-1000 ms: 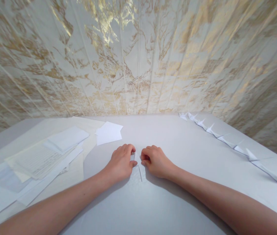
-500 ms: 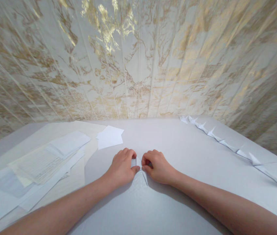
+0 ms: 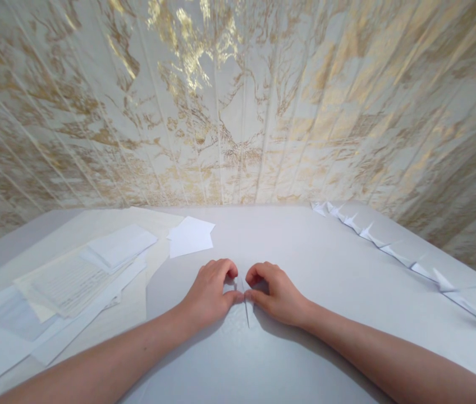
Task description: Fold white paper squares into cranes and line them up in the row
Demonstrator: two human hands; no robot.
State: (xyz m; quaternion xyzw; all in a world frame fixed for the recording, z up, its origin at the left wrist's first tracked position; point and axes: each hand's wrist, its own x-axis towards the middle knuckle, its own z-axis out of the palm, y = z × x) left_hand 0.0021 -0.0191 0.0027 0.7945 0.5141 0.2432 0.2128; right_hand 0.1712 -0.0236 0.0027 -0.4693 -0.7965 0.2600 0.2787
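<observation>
Left hand [image 3: 211, 290] at nine o'clock and right hand [image 3: 279, 293] at three pinch the small folded paper [image 3: 250, 315] between them, its lower tip now swung nearer six o'clock, apparently bringing both thumbs onto its middle.

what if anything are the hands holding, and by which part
A small folded white paper: the left hand and right hand grip its opposite sides, leaving the near tip free; exact folds are unclear.

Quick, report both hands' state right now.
Left hand: partly curled, thumb at the folded paper; whether the grip is closed cannot be told.
Right hand: also partly curled at that paper; closure cannot be told.
</observation>
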